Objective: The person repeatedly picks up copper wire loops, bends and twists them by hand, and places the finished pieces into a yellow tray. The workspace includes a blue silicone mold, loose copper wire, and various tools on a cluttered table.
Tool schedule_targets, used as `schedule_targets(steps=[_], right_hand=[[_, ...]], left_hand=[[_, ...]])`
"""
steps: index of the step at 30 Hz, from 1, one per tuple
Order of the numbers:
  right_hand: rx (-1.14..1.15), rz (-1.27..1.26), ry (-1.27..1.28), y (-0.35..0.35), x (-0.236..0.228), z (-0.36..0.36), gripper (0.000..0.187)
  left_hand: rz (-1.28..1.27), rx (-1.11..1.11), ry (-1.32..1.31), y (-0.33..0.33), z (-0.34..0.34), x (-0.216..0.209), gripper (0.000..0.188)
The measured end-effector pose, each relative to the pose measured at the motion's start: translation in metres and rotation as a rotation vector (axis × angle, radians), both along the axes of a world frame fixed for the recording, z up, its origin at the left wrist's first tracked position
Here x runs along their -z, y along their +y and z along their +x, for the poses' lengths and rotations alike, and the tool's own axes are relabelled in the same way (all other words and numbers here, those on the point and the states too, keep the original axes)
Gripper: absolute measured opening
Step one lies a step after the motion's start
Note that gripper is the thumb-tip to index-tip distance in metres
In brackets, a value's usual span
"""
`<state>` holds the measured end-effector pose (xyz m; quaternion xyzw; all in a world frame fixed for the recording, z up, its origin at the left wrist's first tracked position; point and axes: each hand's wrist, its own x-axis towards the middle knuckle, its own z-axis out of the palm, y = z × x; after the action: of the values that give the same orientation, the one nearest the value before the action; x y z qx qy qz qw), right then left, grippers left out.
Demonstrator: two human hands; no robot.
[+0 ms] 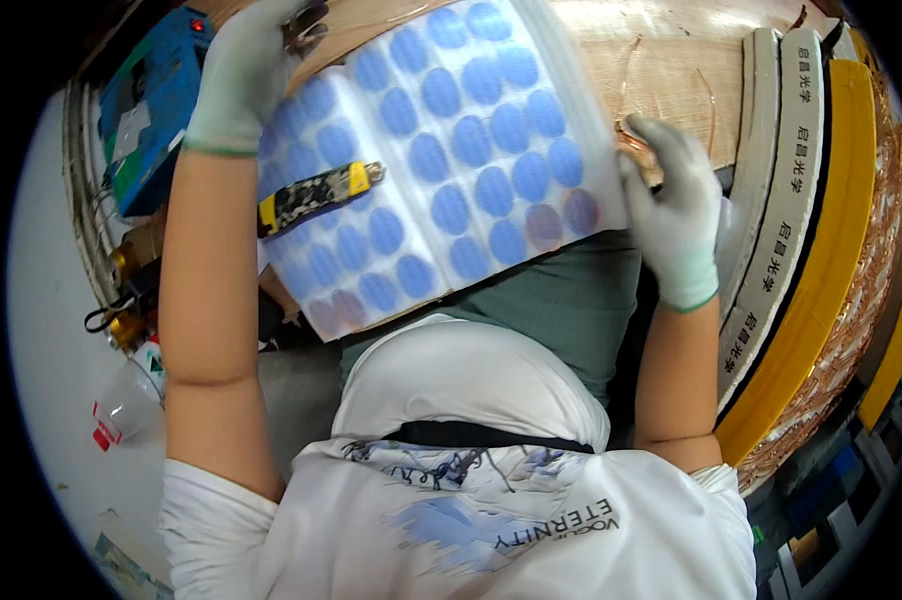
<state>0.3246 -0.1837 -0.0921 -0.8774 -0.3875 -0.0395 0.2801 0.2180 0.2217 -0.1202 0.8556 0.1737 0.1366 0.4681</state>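
A white sheet with rows of blue round discs [441, 160] lies in front of me, partly over my lap. On its left half rests a utility knife [316, 197] with a yellow and camouflage handle. My left hand [251, 75], in a pale glove with dark fingertips, is beyond the sheet's far left corner. Its fingers are curled and partly cut off by the frame edge; what they hold is hidden. My right hand [676, 205], gloved too, is beside the sheet's right edge, fingers curled around a copper-coloured wire [634, 140] with loose strands rising from it.
The wooden tabletop [686, 50] extends behind the sheet. A blue-green box [151, 100] with a red light stands at the left. White printed rolls [771, 215] and a yellow band [821, 290] stand close on my right. A clear bottle [131, 400] with a red cap lies low left.
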Motion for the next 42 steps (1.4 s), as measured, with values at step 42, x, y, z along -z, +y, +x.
schedule_targets(steps=[42], right_hand=[[-0.376,0.423,1.254,0.036,-0.093,-0.199,0.017]], left_hand=[[-0.394,0.131,0.013,-0.216,-0.258,-0.129,0.022]])
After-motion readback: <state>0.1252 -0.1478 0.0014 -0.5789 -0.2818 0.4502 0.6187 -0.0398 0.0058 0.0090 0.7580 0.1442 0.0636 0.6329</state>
